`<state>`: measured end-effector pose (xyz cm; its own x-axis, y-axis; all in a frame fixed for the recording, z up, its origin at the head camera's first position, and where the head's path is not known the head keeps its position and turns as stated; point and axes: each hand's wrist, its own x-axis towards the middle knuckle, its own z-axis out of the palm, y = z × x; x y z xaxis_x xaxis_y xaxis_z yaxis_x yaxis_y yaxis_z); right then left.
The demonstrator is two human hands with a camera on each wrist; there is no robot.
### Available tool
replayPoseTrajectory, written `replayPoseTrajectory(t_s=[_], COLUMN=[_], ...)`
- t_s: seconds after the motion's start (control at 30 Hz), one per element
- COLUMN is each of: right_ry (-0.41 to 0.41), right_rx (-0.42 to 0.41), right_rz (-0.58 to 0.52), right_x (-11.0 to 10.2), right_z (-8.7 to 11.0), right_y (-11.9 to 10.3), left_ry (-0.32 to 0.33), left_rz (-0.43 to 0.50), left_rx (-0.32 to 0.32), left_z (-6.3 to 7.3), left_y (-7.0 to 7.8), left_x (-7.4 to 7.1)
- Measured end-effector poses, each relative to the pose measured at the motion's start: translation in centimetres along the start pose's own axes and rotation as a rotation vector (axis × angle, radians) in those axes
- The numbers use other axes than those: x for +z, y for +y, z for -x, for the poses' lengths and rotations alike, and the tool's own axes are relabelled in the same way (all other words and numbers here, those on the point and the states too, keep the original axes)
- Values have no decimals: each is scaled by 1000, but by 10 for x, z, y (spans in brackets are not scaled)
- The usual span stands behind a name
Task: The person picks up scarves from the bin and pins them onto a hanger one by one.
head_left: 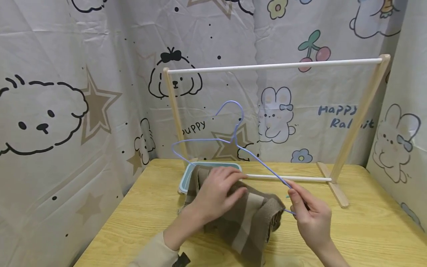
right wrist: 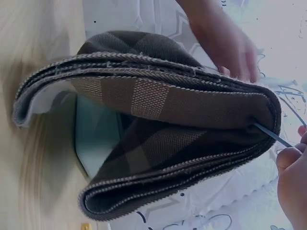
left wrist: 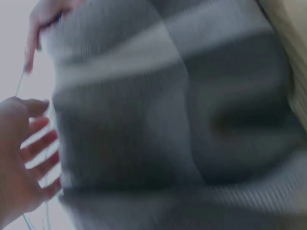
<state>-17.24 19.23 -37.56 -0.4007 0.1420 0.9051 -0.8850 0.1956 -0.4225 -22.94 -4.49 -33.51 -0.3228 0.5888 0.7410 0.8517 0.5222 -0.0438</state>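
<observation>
A blue wire hanger (head_left: 207,139) is held up over the table, with its hook upward. My right hand (head_left: 313,218) pinches its right corner between thumb and fingers. Over the hanger's lower bar hangs a brown plaid scarf (head_left: 248,218), folded in several layers with fringed edges; the right wrist view shows the bar coming out of the fold beside my right hand (right wrist: 292,182). My left hand (head_left: 217,191) rests on top of the scarf, its fingers loosely extended. In the blurred left wrist view, the fingers of that left hand (left wrist: 19,163) are spread along the scarf's edge.
A wooden rack with a white top rail (head_left: 277,66) stands at the back of the table (head_left: 360,230). Behind the scarf sits a light blue tray (head_left: 183,185), partly covered by it. Printed curtains (head_left: 207,40) enclose the table's back and sides.
</observation>
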Motion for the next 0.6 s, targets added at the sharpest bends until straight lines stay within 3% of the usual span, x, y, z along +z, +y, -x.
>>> replayPoseTrajectory(t_s=[0.1, 0.23, 0.33, 0.47, 0.53, 0.6], right_ry=[8, 2, -13, -25, -22, -20], right_rx=[-15, -22, -22, -30, -35, -36], right_rz=[-32, -54, -57, -31, 0, 32], right_x=[-6, -12, -13, -13, -13, -14], right_z=[-3, -4, -5, -4, -4, -3], right_y=[-1, -2, -2, -2, -2, -2], left_ry=[21, -20, -54, -44, -16, 17], left_rz=[-62, -139, -196, -214, -178, -106], left_rx=[-137, -270, -289, -227, -228, -285], left_z=[10, 22, 26, 25, 24, 22], left_y=[-20, -36, -40, -42, -44, -47], left_x=[-9, -19, -24, -27, -28, -29])
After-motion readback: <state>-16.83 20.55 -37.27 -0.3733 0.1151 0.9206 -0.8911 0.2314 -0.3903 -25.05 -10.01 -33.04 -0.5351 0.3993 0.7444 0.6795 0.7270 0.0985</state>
